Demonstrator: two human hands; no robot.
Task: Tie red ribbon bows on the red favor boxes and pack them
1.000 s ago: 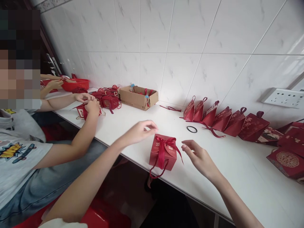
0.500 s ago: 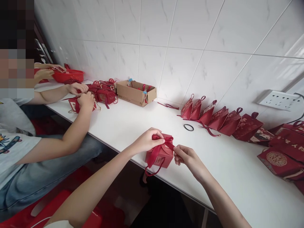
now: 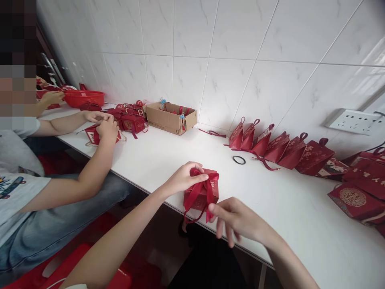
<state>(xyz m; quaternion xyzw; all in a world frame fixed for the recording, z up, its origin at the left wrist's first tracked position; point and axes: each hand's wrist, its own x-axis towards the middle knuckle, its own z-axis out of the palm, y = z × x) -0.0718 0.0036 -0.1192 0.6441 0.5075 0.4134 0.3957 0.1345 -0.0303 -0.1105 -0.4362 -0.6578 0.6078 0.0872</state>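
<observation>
Gift box (image 3: pixel 202 196) in head view: on table (image 3: pixel 156 148), nr front edge. L hand (image 3: pixel 183 178) has thumb & finger pinched on the bow (image 3: pixel 214 176) atop it; R hand (image 3: pixel 237 218) has its thumb at end of a ribbon tail (image 3: pixel 209 197), other fingers spread, can't tell if tail's gripped. To do it well: pin bow's centre w/ L, smooth tail flat w/ R, no twists; hard tug might skew loops.

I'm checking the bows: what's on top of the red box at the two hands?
A red ribbon bow, touched by the left hand, with pale printing beside it on the red box. The part of the top directly beneath bow and hand is covered.
</observation>
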